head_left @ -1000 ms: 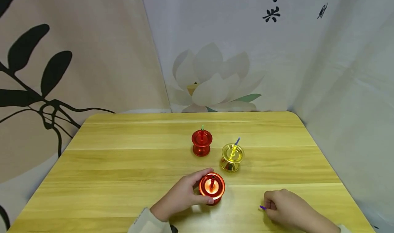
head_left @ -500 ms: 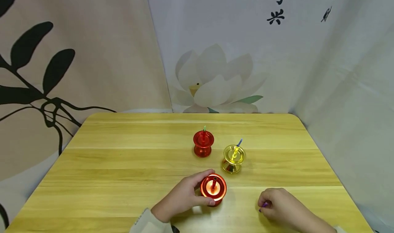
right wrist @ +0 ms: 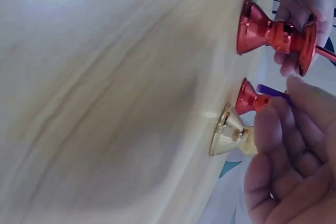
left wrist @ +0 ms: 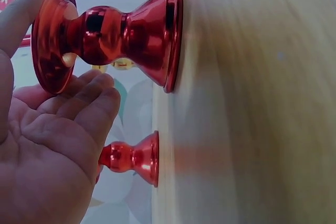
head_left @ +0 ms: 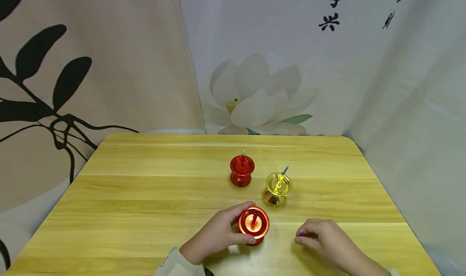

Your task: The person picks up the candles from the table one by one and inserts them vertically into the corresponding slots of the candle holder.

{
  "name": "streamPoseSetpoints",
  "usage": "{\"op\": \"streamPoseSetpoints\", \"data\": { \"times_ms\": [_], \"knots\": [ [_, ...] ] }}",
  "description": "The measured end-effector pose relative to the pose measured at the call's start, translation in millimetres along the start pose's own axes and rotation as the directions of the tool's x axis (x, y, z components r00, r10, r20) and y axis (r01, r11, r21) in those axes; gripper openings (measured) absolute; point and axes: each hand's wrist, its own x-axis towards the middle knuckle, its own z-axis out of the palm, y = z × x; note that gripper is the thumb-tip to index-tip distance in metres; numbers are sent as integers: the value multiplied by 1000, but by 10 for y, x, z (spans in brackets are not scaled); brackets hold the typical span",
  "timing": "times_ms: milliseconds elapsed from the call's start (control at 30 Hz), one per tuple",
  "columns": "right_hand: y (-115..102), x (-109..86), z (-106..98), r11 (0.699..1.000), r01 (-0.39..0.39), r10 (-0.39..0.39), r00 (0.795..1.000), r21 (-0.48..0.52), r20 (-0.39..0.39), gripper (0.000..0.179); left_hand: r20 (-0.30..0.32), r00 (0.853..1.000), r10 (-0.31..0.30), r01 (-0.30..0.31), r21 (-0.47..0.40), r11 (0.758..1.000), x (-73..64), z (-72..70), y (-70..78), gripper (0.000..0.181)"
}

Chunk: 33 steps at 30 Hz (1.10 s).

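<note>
My left hand (head_left: 218,233) holds the shiny red candle holder (head_left: 260,232) nearest me by its upper dish, thumb on the near side and fingers on the far side. In the left wrist view its flared base (left wrist: 157,35) stands upright on the table. A thin tube rises from the dish's middle. To the right, my right hand (head_left: 331,239) pinches a short purple stick (right wrist: 270,91) between thumb and fingertips, above the table. Much of the stick is hidden by the fingers in the head view.
Behind stand a second red candle holder (head_left: 241,179) with a green tip in its tube and a gold candle holder (head_left: 275,199) with a blue stick (head_left: 285,170) leaning from it. The wooden table (head_left: 145,195) ends at a printed cloth backdrop (head_left: 145,65).
My right hand has moved left and slightly away from me, turning the purple stick within its fingers. My left hand keeps its grip on the red candle holder. The head view has shifted slightly.
</note>
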Motion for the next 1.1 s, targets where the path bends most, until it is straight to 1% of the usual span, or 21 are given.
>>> {"op": "streamPoseSetpoints", "data": {
  "times_ms": [133,333,500,733,800,900,1100],
  "knots": [
    [-66,26,-3,1000,29,-29,998,-7,-61,11,-2,1000,-7,7,4,1000,2,-6,20,86],
    [-186,72,-7,997,69,-73,986,-34,-150,13,-5,1000,-24,25,5,1000,1,-15,38,86],
    [-273,127,-14,996,76,-82,980,-40,-181,14,-5,1000,-6,6,35,999,2,-13,27,86],
    [-421,261,-28,993,116,-121,970,-37,-213,15,-6,1000,-1,1,50,999,-13,-16,25,86],
    [-465,307,-31,991,128,-133,965,-35,-226,16,-4,1000,10,-10,53,999,-11,-15,20,86],
    [-532,383,-35,987,158,-163,953,-43,-254,17,0,1000,15,-15,54,998,-7,-14,14,85],
    [-664,549,-44,968,238,-250,917,-77,-310,17,5,1000,25,-25,43,999,1,-15,6,81]
  ]
}}
